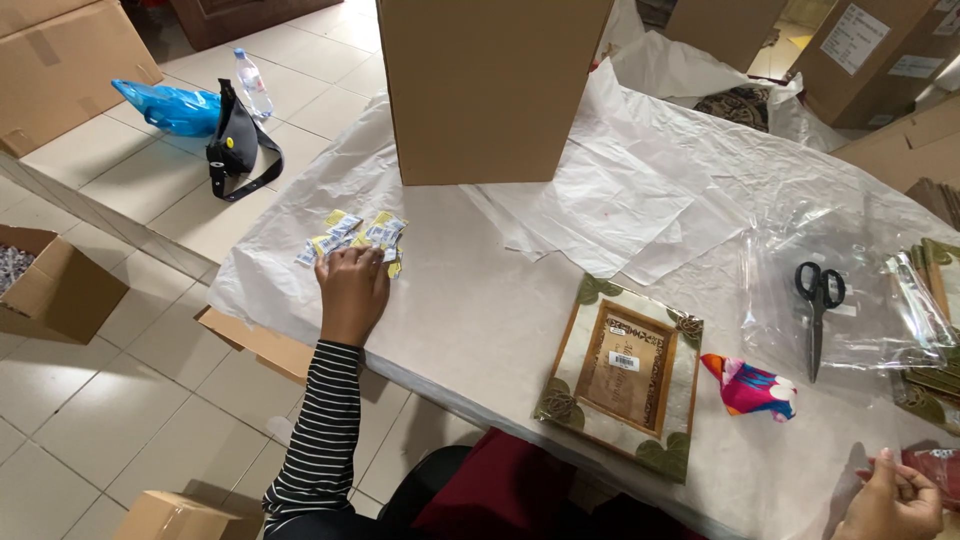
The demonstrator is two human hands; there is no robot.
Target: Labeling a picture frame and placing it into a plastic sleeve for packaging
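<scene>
Our left hand is stretched out to the far left of the table, palm down, its fingers lying close together and flat on the near edge of a small heap of sachets. The sachets, yellow, white and blue, lie just beyond the fingertips, away from us, fanned in a loose band that runs left to right across the line of the hand. We cannot tell whether any sachet is pinched under the fingers.

Our right hand sits at the near right corner, well apart from the sachets, its fingers curled together by a reddish packet; how firmly it holds we cannot tell. So the left hand is by far the nearer to the heap.

Between the hands lies a framed piece in a clear sleeve, with a bright cloth bundle and black scissors to its right. A tall carton stands beyond the sachets.
</scene>
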